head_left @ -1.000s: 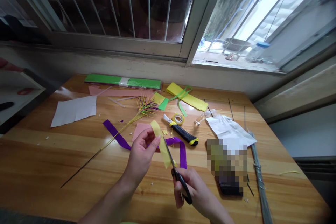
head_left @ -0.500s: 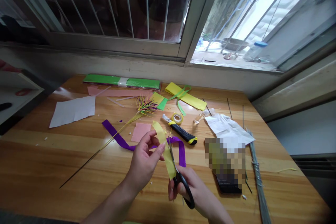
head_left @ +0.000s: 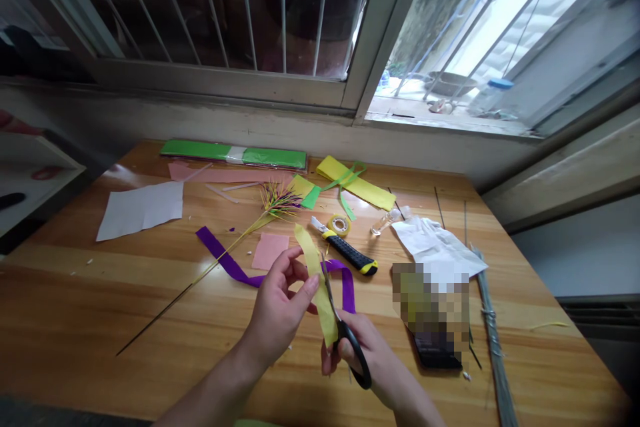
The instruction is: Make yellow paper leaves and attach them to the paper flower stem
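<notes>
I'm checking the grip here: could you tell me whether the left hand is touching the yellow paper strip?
Touching. The head view shows the left hand pinching the yellow paper strip between thumb and fingertips, no gap visible, beside the scissors.

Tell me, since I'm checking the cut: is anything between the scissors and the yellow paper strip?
Nothing visible. The left hand pinches the yellow paper strip in the air above the table, and the scissors in the right hand already lie along its edge. The purple ribbon sits underneath, on the table.
</notes>
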`<state>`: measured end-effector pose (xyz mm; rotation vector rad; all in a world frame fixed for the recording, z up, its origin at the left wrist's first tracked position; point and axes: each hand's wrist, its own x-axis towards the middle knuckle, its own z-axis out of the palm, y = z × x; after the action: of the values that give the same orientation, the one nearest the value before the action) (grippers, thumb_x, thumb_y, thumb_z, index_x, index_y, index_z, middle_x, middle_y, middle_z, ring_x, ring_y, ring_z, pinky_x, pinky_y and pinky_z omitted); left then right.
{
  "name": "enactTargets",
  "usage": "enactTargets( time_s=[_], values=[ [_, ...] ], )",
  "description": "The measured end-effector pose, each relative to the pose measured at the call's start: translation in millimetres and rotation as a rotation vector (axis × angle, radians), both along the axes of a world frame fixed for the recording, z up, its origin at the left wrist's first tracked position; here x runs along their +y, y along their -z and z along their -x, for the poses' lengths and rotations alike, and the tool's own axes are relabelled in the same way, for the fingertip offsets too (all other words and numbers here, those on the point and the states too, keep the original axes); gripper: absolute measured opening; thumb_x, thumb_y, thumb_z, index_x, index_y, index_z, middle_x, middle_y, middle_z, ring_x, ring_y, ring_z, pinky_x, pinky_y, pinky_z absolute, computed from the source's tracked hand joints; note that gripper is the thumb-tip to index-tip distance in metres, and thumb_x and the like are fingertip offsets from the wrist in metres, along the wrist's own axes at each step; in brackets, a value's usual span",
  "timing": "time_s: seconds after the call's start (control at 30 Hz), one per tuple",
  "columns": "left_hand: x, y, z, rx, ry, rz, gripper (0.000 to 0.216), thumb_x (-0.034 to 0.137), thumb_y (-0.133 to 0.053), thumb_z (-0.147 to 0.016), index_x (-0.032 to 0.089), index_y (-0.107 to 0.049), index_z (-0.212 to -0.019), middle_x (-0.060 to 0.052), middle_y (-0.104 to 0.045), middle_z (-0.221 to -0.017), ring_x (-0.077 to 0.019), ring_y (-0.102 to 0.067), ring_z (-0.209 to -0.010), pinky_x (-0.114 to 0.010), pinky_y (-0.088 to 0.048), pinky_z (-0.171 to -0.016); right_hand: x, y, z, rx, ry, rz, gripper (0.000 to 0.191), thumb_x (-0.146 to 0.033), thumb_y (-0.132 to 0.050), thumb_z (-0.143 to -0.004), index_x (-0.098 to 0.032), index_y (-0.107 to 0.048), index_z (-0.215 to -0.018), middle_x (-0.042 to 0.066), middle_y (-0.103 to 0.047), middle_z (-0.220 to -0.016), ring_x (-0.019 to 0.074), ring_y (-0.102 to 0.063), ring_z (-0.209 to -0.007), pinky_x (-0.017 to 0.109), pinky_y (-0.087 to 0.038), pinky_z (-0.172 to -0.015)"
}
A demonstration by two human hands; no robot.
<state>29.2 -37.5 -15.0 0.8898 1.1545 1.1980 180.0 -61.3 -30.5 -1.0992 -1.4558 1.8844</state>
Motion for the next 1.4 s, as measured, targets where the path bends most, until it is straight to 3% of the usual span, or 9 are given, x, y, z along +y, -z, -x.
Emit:
enactTargets(
  time_s=[0.9, 1.1, 1.4],
  values=[
    [-1.0, -0.7, -0.2, 0.004, -0.009, 0.004, 0.043, 0.029, -0.061, -0.075, 0.021, -0.041, -0.112, 0.002, -0.041, -0.077, -0.0133, -0.048, -0.072, -0.019, -0.05, -0.044, -1.6, 2.1, -0.8, -0.036, -0.013, 0.042, 0.048, -0.064, -0.053, -0.072, -0.016, -0.051, -0.071, 0.003, -0.06, -0.053, 0.015, -0.056, -0.05, 0.024, -0.042, -0.049],
    [-2.2, -1.5, 1.4, -0.002, -0.012, -0.002, 0.043, 0.029, -0.062, -0.075, 0.022, -0.042, -0.113, 0.002, -0.042, -0.076, -0.013, -0.048, -0.07, -0.019, -0.05, -0.045, -2.0, 5.1, -1.1, -0.045, -0.013, 0.017, 0.053, -0.069, -0.05, -0.071, -0.016, -0.051, -0.071, 0.002, -0.059, -0.051, 0.0156, -0.057, -0.049, 0.023, -0.041, -0.048],
    [-2.7, -1.1, 1.4, -0.023, -0.016, 0.007, 0.046, 0.031, -0.064, -0.073, 0.023, -0.044, -0.114, 0.003, -0.042, -0.075, -0.0123, -0.05, -0.067, -0.019, -0.049, -0.044, -0.3, -4.0, -0.8, -0.015, -0.038, -0.006, 0.058, -0.069, -0.048, -0.072, -0.013, -0.059, -0.081, 0.005, -0.061, -0.062, 0.0174, -0.059, -0.058, 0.028, -0.046, -0.058]
  ],
)
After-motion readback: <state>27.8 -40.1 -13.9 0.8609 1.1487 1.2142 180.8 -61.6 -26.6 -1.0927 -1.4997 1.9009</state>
